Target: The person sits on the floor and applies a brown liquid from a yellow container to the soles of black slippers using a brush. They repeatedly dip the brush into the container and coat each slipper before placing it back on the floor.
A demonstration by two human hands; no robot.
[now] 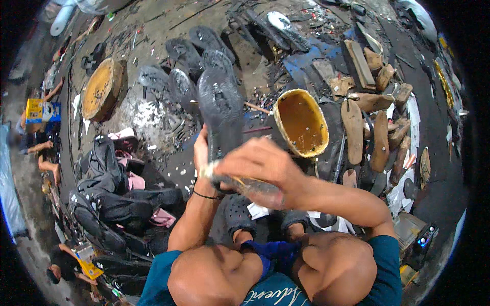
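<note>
Plainly, the weak point is the grip on the black shoe sole (pixel 220 109), which stands nearly upright in front of the person's knees, tread side toward the camera, its toe end well above both hands. The left hand (pixel 202 153) is curled round the sole's left edge low down, fingers closed on it, a thin black band on the wrist. The right hand (pixel 263 162) comes across from the other side, fingers bent over the heel end and pressing on something pale and glossy there; whether that is a rag, plastic or a glue film cannot be told. Held only at the bottom, the long sole could flop or twist out of the fingers if the right hand pushes hard, and it would land among the other soles (pixel 186 53) strewn on the dirty floor (pixel 148 115), picking up grit. The yellow-stained bowl (pixel 302 122) lies just to the right of the hands; a swinging elbow could tip it, and anything sticky inside would spread toward the wooden shoe lasts (pixel 380 140) beside it. A wet surface would also make the fingers slip
</note>
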